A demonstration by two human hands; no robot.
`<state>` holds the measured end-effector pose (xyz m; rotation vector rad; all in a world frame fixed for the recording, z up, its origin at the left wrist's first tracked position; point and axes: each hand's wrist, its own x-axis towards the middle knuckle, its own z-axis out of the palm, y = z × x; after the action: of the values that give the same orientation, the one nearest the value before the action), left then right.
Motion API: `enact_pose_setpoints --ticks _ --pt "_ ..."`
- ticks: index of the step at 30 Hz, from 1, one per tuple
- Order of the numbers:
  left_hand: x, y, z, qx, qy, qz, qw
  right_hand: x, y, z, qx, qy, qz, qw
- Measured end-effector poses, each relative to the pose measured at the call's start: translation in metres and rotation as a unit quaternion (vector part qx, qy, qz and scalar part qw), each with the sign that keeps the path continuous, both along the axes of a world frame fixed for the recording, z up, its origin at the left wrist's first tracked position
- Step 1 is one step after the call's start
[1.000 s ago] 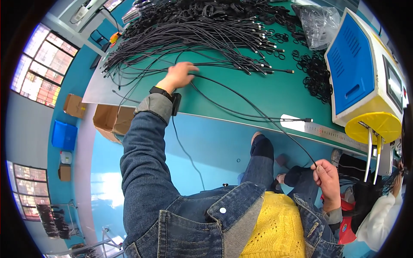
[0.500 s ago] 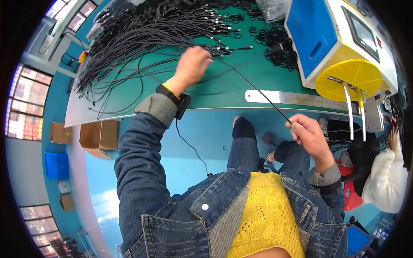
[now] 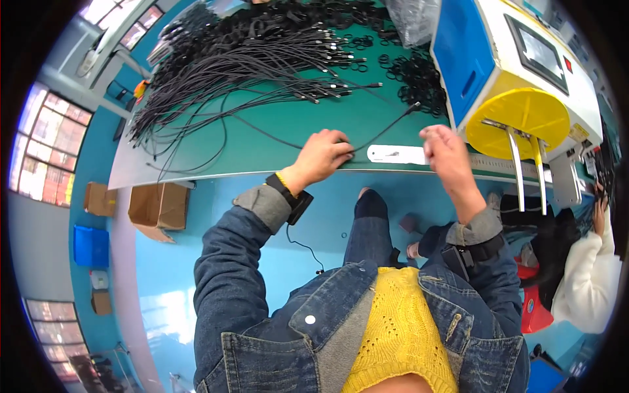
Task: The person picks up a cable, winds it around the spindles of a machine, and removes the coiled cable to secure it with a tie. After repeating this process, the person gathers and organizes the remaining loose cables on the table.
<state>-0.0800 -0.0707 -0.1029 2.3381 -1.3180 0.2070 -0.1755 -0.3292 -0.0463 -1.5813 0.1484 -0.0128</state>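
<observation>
My left hand [image 3: 324,156] is closed at the table's front edge, its fingertips pinching a black cable [image 3: 381,134]. From this grip the cable runs up to the right, ending in a metal-tipped plug [image 3: 414,106]. My right hand [image 3: 449,157], slightly blurred, is raised over a steel ruler [image 3: 396,154], its fingers curled and apart from the plug. Whether anything small sits between them cannot be made out. Behind my left hand lies a large heap of black cables [image 3: 229,78], most of their plugs pointing right.
A white machine [image 3: 508,72] with a blue side panel, yellow disc [image 3: 517,123] and two prongs stands at right. Small black loops [image 3: 416,78] lie beside it. A cardboard box [image 3: 157,206] is on the floor at left. A person in a white sleeve [image 3: 586,275] works at far right.
My left hand has moved right and nearer from the cable heap. My right hand has risen from below the table edge to above the ruler, and the cable end now lies free of it.
</observation>
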Motion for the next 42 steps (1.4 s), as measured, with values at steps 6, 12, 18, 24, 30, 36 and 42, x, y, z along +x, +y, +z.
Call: enact_pose_setpoints --ticks 6,12,18,24,30,36,42 --pt "-0.006 -0.007 0.012 0.047 -0.057 0.037 0.997 -0.011 0.016 0.043 -0.103 -0.276 -0.050 0.954" --pt "0.026 -0.037 0.008 -0.153 -0.196 0.224 0.942 -0.063 0.042 0.053 -0.177 -0.306 0.179 0.918" --pt "-0.048 -0.027 0.007 -0.123 -0.039 0.049 0.990 -0.091 0.006 0.032 -0.191 -0.205 0.182 0.942" --pt "-0.099 -0.025 0.034 -0.358 -0.061 0.292 0.885 -0.111 -0.007 0.012 -0.242 -0.233 0.255 0.907" --pt "-0.122 -0.013 0.061 0.102 0.194 0.342 0.914 -0.133 -0.026 0.004 -0.212 -0.157 0.225 0.938" --pt "-0.179 -0.087 0.099 -0.187 0.044 -0.046 0.980 -0.152 -0.060 0.012 -0.280 -0.227 0.204 0.910" --pt "-0.185 -0.140 0.117 -0.190 0.262 -0.147 0.935 -0.184 -0.094 0.071 -0.382 -0.334 -0.071 0.859"
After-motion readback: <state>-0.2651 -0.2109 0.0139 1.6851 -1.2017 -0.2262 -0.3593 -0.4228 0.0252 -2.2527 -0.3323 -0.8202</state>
